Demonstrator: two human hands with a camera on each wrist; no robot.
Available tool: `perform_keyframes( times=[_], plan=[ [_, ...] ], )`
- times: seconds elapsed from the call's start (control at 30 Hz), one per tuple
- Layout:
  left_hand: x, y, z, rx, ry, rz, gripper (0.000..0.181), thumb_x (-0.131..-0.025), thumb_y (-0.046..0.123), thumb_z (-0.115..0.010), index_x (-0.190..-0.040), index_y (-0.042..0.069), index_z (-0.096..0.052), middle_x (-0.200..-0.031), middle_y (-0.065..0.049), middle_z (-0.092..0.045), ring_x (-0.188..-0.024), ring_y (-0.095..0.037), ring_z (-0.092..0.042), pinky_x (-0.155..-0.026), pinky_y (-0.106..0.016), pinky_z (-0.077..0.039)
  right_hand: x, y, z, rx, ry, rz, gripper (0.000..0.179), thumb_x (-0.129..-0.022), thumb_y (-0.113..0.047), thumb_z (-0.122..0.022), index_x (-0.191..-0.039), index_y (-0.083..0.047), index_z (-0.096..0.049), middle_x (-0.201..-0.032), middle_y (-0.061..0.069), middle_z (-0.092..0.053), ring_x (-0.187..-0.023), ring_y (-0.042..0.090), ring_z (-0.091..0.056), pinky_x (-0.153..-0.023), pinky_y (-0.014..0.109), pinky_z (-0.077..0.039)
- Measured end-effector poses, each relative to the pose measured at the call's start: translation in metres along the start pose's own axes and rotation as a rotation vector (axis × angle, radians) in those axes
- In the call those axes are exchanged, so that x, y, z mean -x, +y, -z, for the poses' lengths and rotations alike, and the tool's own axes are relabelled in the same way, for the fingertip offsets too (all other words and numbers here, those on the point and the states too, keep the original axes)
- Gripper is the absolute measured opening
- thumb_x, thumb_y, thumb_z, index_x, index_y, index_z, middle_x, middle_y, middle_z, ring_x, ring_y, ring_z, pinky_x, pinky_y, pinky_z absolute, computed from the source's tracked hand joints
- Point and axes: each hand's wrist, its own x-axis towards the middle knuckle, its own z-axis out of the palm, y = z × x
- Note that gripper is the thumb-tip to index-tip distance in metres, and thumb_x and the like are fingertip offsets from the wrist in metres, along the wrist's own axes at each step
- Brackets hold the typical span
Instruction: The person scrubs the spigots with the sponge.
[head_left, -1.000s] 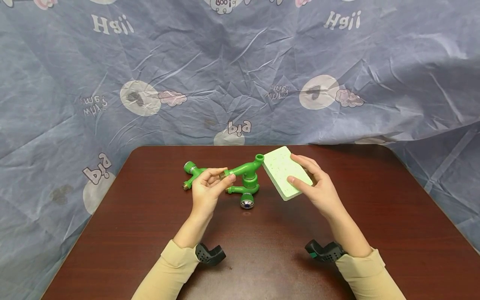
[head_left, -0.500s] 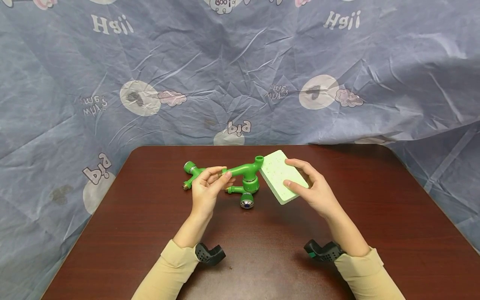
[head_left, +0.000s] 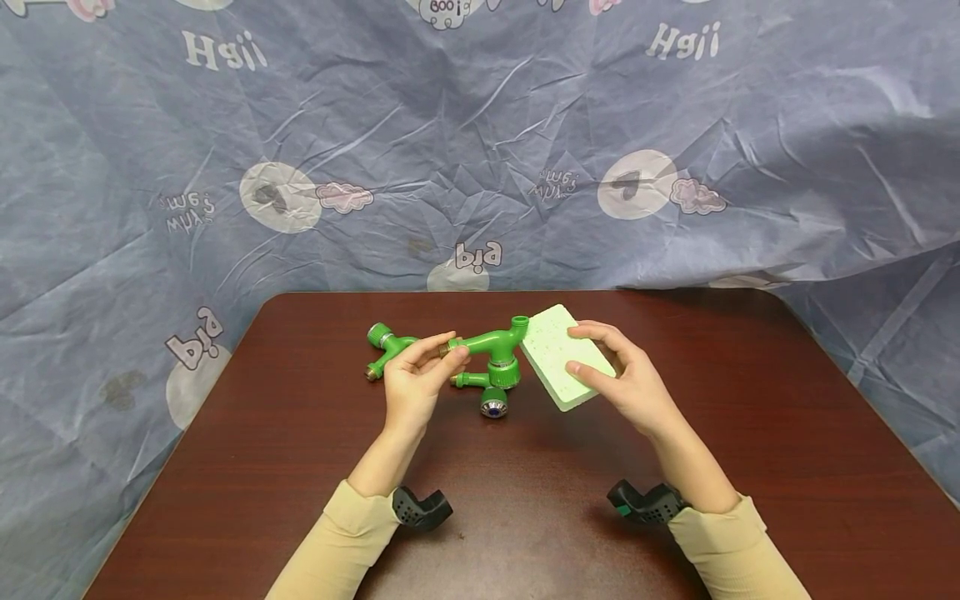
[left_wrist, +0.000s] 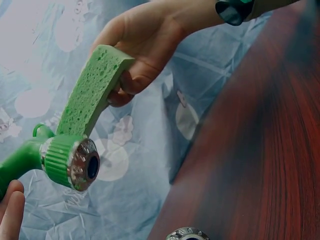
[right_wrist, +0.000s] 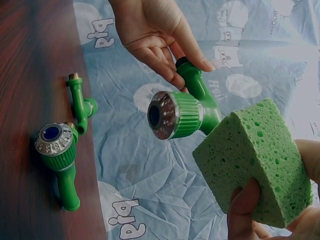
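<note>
My left hand (head_left: 414, 379) pinches a green faucet (head_left: 491, 341) by its threaded inlet end, raised over the table. Its ribbed knob with a silver cap (left_wrist: 82, 167) hangs downward in the head view. In my right hand (head_left: 637, 387) is a pale green sponge (head_left: 564, 358), gripped with the thumb on the near face and fingers behind. One end of this porous sponge meets the faucet's spout in the head view, and in the right wrist view the sponge (right_wrist: 260, 160) hides the spout's tip.
Two more green faucets lie on the dark red wooden table (head_left: 300, 500). One faucet (head_left: 388, 348) is behind my left hand; the other faucet (head_left: 493, 402) lies just below the held one. A blue printed cloth (head_left: 480, 150) hangs behind the table.
The sponge has shifted slightly down and to the left with my right hand. The held faucet has tipped a little, its knob sinking slightly lower. Both holds stay the same.
</note>
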Motion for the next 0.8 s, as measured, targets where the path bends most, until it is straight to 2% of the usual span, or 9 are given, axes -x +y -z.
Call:
perform_keyframes(
  times=[0.1, 0.2, 0.27, 0.33, 0.43, 0.5, 0.6, 0.8],
  plan=[
    [0.0004, -0.0004, -0.0003, 0.016, -0.002, 0.001, 0.026, -0.077, -0.012, -0.070, -0.102, -0.006, -0.067, -0.088, -0.007, -0.070, -0.071, -0.017, -0.069, -0.067, -0.034, -0.058, 0.0002, -0.0010, 0.0004, 0.000, 0.004, -0.007, 0.039, -0.084, 0.003, -0.065, -0.122, 0.003, -0.054, -0.125, 0.006, -0.051, -0.089, 0.011, -0.056, -0.063, 0.018, -0.050],
    [0.0005, -0.0001, -0.0002, 0.032, -0.012, -0.005, 0.026, -0.077, -0.014, -0.069, -0.102, -0.012, -0.065, -0.089, -0.008, -0.070, -0.072, -0.017, -0.069, -0.068, -0.036, -0.057, 0.0004, -0.0026, 0.0009, -0.004, 0.007, -0.019, 0.039, -0.085, 0.002, -0.065, -0.122, 0.003, -0.054, -0.126, 0.006, -0.050, -0.091, 0.012, -0.056, -0.064, 0.017, -0.050],
    [0.0007, 0.0004, -0.0003, 0.034, -0.009, 0.002, 0.029, -0.076, -0.015, -0.069, -0.104, -0.018, -0.061, -0.092, -0.014, -0.069, -0.072, -0.016, -0.069, -0.068, -0.036, -0.057, 0.0005, -0.0035, 0.0010, -0.009, 0.007, -0.022, 0.040, -0.085, 0.002, -0.065, -0.123, 0.004, -0.053, -0.127, 0.006, -0.049, -0.093, 0.012, -0.055, -0.065, 0.017, -0.050],
    [0.0009, 0.0012, -0.0006, 0.011, 0.003, 0.017, 0.033, -0.074, -0.015, -0.071, -0.105, -0.020, -0.059, -0.093, -0.014, -0.069, -0.073, -0.015, -0.068, -0.068, -0.032, -0.057, 0.0004, -0.0036, 0.0009, -0.011, 0.008, -0.019, 0.039, -0.085, 0.003, -0.065, -0.122, 0.004, -0.053, -0.127, 0.007, -0.049, -0.093, 0.012, -0.055, -0.065, 0.017, -0.050],
    [0.0012, 0.0026, -0.0005, -0.032, 0.018, 0.051, 0.037, -0.071, -0.014, -0.073, -0.106, -0.017, -0.062, -0.093, -0.013, -0.069, -0.075, -0.014, -0.067, -0.066, -0.025, -0.056, 0.0003, -0.0036, 0.0007, -0.018, 0.008, -0.017, 0.039, -0.085, 0.003, -0.064, -0.122, 0.005, -0.053, -0.126, 0.006, -0.050, -0.091, 0.011, -0.055, -0.064, 0.017, -0.050],
    [0.0012, 0.0038, -0.0002, -0.064, 0.013, 0.073, 0.040, -0.069, -0.014, -0.074, -0.107, -0.014, -0.063, -0.093, -0.005, -0.069, -0.077, -0.013, -0.067, -0.064, -0.021, -0.055, 0.0003, -0.0037, 0.0009, -0.019, 0.010, -0.020, 0.040, -0.085, 0.003, -0.064, -0.123, 0.004, -0.053, -0.126, 0.006, -0.050, -0.089, 0.011, -0.056, -0.063, 0.017, -0.050],
    [0.0009, 0.0050, 0.0009, -0.092, -0.012, 0.097, 0.042, -0.069, -0.016, -0.073, -0.110, -0.011, -0.063, -0.100, -0.007, -0.068, -0.077, -0.013, -0.067, -0.063, -0.019, -0.054, -0.0001, -0.0035, 0.0016, -0.018, 0.019, -0.030, 0.040, -0.085, 0.002, -0.065, -0.123, 0.002, -0.054, -0.125, 0.006, -0.051, -0.088, 0.011, -0.056, -0.062, 0.018, -0.050],
    [0.0005, 0.0055, 0.0021, -0.128, -0.057, 0.087, 0.040, -0.072, -0.014, -0.072, -0.111, -0.008, -0.064, -0.108, -0.021, -0.065, -0.078, -0.015, -0.068, -0.062, -0.020, -0.054, 0.0002, -0.0031, 0.0025, -0.025, 0.028, -0.034, 0.040, -0.084, 0.003, -0.065, -0.123, 0.001, -0.054, -0.125, 0.006, -0.050, -0.088, 0.011, -0.055, -0.063, 0.017, -0.051]
  ],
)
